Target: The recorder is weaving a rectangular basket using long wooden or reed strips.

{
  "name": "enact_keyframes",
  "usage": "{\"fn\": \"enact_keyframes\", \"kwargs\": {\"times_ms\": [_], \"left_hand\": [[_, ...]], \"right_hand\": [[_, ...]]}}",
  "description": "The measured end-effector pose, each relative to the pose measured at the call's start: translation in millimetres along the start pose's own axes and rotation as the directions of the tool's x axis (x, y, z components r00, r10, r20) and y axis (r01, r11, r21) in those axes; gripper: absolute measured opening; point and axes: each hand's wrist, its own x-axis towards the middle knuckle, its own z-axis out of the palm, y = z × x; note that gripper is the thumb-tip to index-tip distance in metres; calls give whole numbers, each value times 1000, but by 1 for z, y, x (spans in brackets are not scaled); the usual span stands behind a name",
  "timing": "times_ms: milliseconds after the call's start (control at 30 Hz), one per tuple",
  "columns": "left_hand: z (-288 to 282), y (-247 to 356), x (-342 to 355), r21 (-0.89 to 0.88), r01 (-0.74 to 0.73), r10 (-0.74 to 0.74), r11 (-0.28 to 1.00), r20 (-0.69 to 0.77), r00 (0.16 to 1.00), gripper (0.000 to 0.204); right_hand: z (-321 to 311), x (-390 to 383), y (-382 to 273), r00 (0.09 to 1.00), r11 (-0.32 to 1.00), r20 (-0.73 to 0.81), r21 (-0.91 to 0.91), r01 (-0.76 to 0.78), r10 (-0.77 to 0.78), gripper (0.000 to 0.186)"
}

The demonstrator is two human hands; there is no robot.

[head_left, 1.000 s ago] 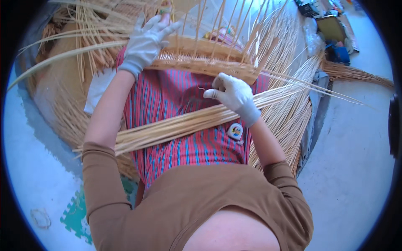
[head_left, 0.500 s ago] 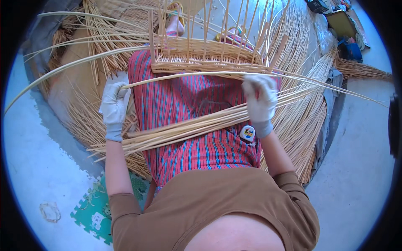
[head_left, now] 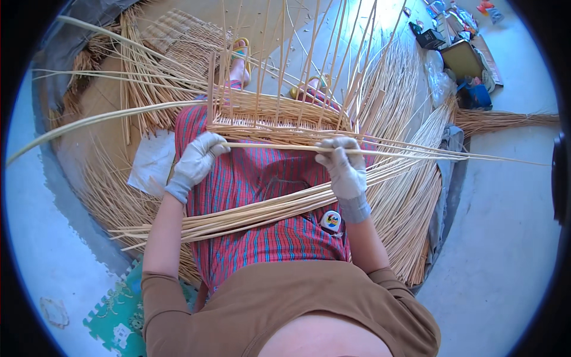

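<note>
A pale wicker rod [head_left: 270,146] stretches nearly level across my lap. Its thick end is pinched in my left hand [head_left: 197,162], which wears a white knit glove. My gloved right hand [head_left: 345,172] grips the same rod farther along, and the thin tip runs on past it to the right. Just beyond both hands, a partly woven wicker basket [head_left: 279,134] rests on my knees, with tall upright stakes [head_left: 282,65] rising from it. Nearer my body, a bundle of loose rods [head_left: 256,218] lies slantwise over my striped apron [head_left: 267,245].
A small round tape measure [head_left: 331,222] sits on the apron. Heaps of rods [head_left: 410,220] spread over the floor on both sides. A woven wicker panel [head_left: 193,41] lies at the far left. Black box [head_left: 429,38] and blue container [head_left: 477,95] stand far right; green foam mat [head_left: 113,306], near left.
My left hand has come inward to the right, off the white sheet at left. The rod, bowed upward before, is now nearly straight. The view has shifted, showing more of the far floor.
</note>
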Motion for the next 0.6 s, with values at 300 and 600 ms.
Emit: {"fn": "enact_keyframes", "kwargs": {"times_ms": [300, 600], "left_hand": [[70, 17, 23, -356, -72, -144, 932, -545, 826, 21], [83, 42, 87, -126, 533, -546, 837, -105, 831, 49]], "right_hand": [[-73, 9, 34, 947, 1000, -320, 6, 0, 1, 6], [-77, 26, 50, 920, 994, -378, 9, -108, 104, 7]]}}
